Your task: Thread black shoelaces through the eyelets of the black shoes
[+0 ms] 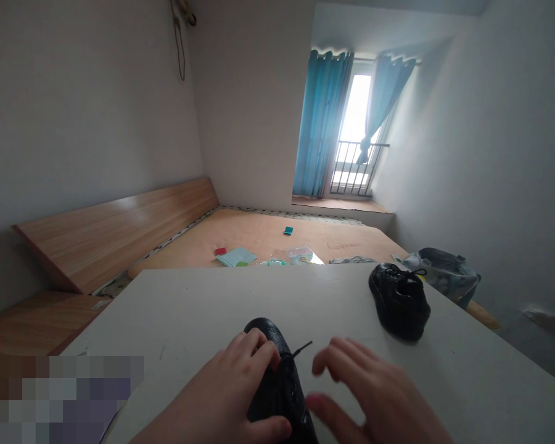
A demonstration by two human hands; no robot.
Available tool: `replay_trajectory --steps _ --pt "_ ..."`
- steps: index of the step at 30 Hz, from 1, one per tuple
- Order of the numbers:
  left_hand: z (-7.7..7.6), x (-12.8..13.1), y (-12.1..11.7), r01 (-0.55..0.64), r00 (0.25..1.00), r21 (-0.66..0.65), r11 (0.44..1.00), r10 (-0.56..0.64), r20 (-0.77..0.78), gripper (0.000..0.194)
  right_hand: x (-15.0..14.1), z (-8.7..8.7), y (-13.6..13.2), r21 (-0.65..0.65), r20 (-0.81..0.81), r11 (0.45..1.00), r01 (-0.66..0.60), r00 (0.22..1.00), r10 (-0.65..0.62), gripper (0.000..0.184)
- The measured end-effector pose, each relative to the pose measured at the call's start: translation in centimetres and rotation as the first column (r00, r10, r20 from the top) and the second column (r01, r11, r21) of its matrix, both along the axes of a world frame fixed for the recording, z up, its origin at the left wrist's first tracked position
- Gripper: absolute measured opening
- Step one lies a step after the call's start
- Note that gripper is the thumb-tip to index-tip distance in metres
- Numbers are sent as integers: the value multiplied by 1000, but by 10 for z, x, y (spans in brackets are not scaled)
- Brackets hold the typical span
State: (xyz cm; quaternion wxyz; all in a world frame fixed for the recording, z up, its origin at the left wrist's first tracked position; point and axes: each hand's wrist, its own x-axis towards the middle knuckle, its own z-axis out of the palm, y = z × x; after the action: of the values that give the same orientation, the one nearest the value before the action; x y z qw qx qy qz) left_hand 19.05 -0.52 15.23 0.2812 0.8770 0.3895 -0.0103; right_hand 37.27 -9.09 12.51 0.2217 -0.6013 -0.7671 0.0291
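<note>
A black lace-up shoe [293,394] lies at the table's near edge, its toe pointing away from me. My left hand [240,382] is closed over the shoe's left side, with its fingertips near the lacing and its thumb lower down. One end of the shoelace [304,349] sticks out to the right. Just right of the shoe is my right hand [365,388], its fingers bent and the thumb held apart, with nothing visible between them. The thumb tip is close to the shoe's edge; I cannot tell if it touches. The other black shoe [400,303] stands farther back, on the right.
The white table [189,320] fills the foreground. Behind it is a bed [259,222] with a wooden headboard [129,225], a light blue flat item [237,256] and plastic packets [303,254]. A grey-blue bag [444,274] sits beyond the right edge. Blurring covers the lower left.
</note>
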Motion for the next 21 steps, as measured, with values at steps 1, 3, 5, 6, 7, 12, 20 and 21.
replay_trajectory --steps 1,3,5,6,7,12,20,21 --pt "1 1 2 2 1000 -10 1000 -2 16 42 7 5 14 -32 -39 998 51 998 -53 20" --pt "2 3 5 4 999 -21 1000 -3 38 31 17 13 39 -182 -105 983 -7 994 -12 18" --pt "1 3 9 11 999 -26 1000 -10 39 24 20 16 56 -291 -150 946 -141 984 101 9" --pt "1 3 10 15 999 -21 1000 -14 40 23 21 15 60 -321 -177 925 -203 973 152 13" --pt "-1 2 11 23 999 -14 1000 -23 42 24 21 14 64 -339 -219 907 -251 958 184 18" --pt "-12 0 11 65 994 73 995 -71 78 28 28 -4 70 -271 -728 831 -486 668 153 31" --pt "-17 -3 13 105 991 68 992 -109 74 35 18 10 85 11 -998 841 -542 -65 -28 38" --pt "-17 -2 12 103 991 63 993 -108 77 35 17 15 85 34 -995 852 -522 -95 -18 37"
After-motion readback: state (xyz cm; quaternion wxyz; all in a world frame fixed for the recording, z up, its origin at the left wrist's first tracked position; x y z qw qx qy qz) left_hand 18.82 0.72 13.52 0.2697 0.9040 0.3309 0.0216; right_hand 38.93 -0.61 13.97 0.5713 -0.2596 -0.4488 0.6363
